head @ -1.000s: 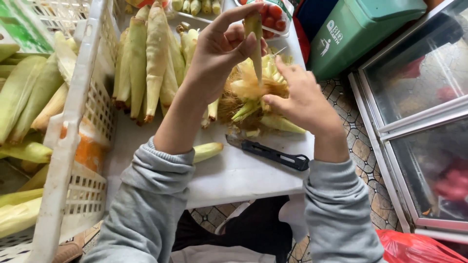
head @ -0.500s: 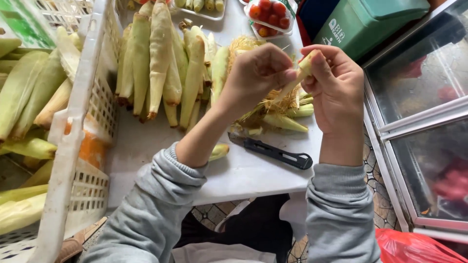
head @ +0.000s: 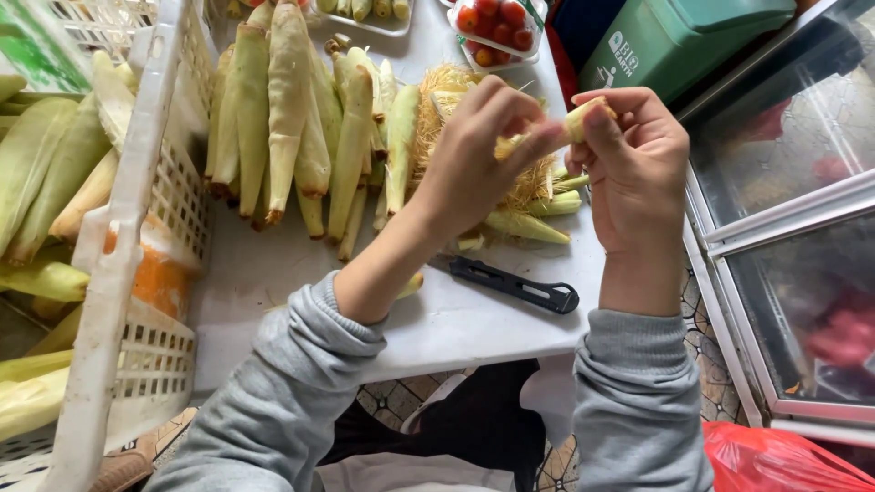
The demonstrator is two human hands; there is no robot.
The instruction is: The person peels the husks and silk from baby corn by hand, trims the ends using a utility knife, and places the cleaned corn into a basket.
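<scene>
Both hands sit slightly higher than before; the left hand (head: 474, 155) and right hand (head: 633, 164) pinch a small baby corn (head: 583, 117) above the white table (head: 273, 273). Black knife (head: 510, 282) lies below; white crate (head: 137, 228) stands left, green bin (head: 684, 36) beyond.

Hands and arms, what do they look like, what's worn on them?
Both hands, left and right, are bare: no gloves, rings or watch visible. Both arms wear loose grey sweatshirt sleeves with ribbed cuffs, pushed up so the forearms show.
</scene>
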